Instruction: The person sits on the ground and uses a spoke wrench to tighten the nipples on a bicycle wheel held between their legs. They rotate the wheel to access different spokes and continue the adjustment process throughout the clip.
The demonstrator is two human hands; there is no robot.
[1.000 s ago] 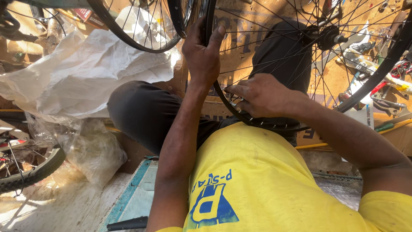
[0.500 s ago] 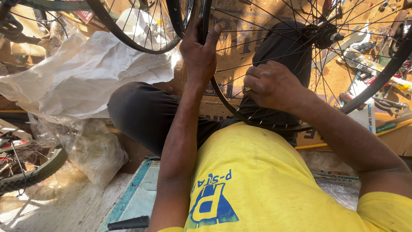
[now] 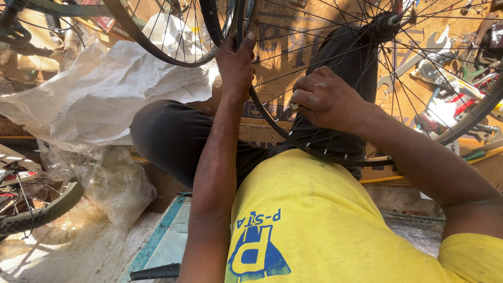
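Cluttered workshop floor, left hand (image 3: 236, 63) gripping thin black rim (image 3: 272, 123), right hand (image 3: 325, 99) pinching a wire spoke (image 3: 314, 133).

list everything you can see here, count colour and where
bicycle wheel: one, black rim, thin metal spokes, over the lap
second wheel: one, black, upper left
tyred wheel: one, dark, lower left
white sack: one, left of the knee
clear plastic bag: one, below the sack
spanner: one, grey, upper right on cardboard
black trousers: centre
yellow shirt: blue print, bottom
left hand: gripping the rim
right hand: pinching at a spoke near the rim
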